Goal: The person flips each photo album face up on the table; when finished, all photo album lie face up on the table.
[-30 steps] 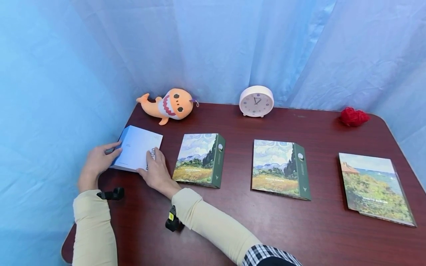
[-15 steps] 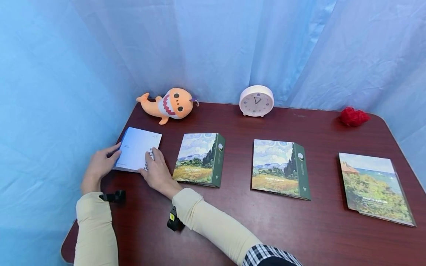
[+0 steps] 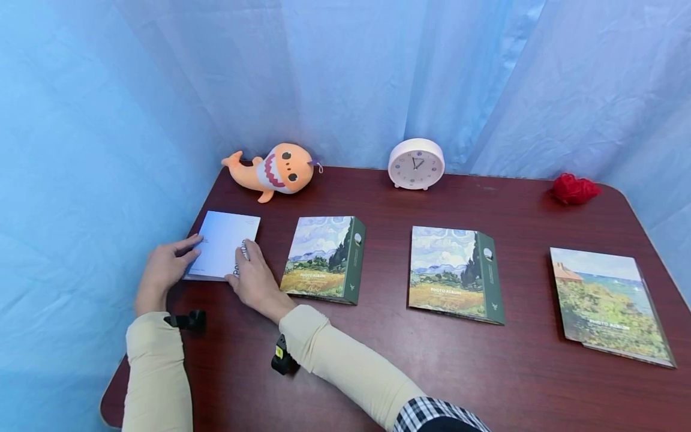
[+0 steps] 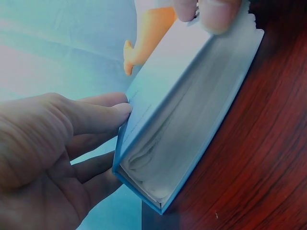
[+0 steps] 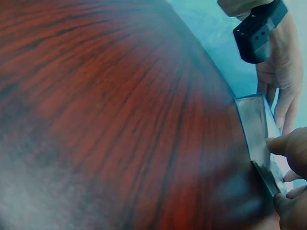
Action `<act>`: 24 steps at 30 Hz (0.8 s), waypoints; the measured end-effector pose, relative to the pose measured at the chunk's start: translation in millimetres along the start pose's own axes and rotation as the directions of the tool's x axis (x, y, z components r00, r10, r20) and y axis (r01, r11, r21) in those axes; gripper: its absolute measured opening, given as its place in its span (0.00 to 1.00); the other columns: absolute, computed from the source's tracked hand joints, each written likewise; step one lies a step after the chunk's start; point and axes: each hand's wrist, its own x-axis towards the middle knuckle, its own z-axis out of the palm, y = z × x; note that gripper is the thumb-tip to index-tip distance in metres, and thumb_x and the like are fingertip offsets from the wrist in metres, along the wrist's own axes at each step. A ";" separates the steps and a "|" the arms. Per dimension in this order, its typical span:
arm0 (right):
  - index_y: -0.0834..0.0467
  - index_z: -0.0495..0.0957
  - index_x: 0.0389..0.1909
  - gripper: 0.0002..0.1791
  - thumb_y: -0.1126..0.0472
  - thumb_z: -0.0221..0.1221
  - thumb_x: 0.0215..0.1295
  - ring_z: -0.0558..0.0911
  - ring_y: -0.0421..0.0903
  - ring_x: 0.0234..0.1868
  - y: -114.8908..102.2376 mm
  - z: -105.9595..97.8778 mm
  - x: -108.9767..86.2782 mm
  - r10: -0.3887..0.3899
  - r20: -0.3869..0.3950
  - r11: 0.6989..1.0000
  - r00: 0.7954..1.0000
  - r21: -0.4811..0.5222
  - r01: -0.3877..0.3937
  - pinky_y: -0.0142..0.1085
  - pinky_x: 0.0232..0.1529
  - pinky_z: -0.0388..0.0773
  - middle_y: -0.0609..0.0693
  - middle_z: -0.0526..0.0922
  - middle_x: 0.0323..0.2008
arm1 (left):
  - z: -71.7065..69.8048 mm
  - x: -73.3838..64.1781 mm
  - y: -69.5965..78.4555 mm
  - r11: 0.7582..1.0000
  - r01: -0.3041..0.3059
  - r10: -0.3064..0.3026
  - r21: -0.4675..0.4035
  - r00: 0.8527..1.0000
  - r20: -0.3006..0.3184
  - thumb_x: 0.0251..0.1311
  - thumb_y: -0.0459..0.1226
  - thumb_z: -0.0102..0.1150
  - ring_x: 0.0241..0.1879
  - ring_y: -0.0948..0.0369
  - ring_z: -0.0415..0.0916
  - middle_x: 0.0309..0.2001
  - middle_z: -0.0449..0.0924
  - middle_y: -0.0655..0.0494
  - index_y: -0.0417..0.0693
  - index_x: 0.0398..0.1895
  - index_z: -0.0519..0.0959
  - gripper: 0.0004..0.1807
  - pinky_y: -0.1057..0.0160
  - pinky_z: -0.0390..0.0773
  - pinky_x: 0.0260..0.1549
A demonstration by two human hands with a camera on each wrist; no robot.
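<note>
A thick, closed book point(image 3: 221, 237) is being held on a dark red desk point(image 3: 486, 372), just in front of an orange toy shark point(image 3: 288, 171). In the left wrist view its wavy page edges point(image 4: 201, 86) are being exposed; in the head view mainly the cover is being shown. That cover, shading from blue to white, is being partly hidden, dark lettering included. The spine is being turned toward the left hand point(image 3: 164, 270), the long axis being aimed roughly at the shark's tail. The spine is being touched by that hand's spread fingers; a corner away from the shark is being pinched by the right hand point(image 3: 258, 281).
</note>
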 end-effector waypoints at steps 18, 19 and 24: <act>0.53 0.60 0.72 0.32 0.50 0.53 0.70 0.53 0.50 0.75 16.4 -59.2 -1.0 0.051 0.000 0.944 0.999 0.326 -0.048 0.41 0.70 0.60 0.54 0.51 0.75 | 5.7 -2.6 8.7 0.998 -0.029 0.031 0.049 0.999 -0.042 0.72 0.41 0.47 0.68 0.34 0.53 0.71 0.54 0.32 0.49 0.73 0.57 0.29 0.35 0.64 0.58; 0.53 0.59 0.72 0.32 0.51 0.54 0.70 0.52 0.51 0.75 18.9 -64.1 -1.6 0.060 -0.006 0.936 0.998 0.347 -0.054 0.42 0.70 0.60 0.54 0.50 0.75 | 6.1 -2.4 10.2 0.997 -0.038 0.042 0.062 0.998 -0.050 0.71 0.39 0.47 0.68 0.34 0.54 0.71 0.54 0.32 0.48 0.74 0.57 0.29 0.35 0.64 0.58; 0.53 0.60 0.72 0.33 0.52 0.55 0.68 0.51 0.51 0.75 37.4 -84.6 -3.5 0.107 -0.061 0.922 0.992 0.381 -0.076 0.45 0.71 0.58 0.53 0.49 0.75 | 9.2 -3.1 21.5 0.990 -0.078 0.092 0.120 0.989 -0.119 0.70 0.37 0.49 0.67 0.36 0.55 0.70 0.57 0.34 0.47 0.74 0.56 0.31 0.35 0.63 0.59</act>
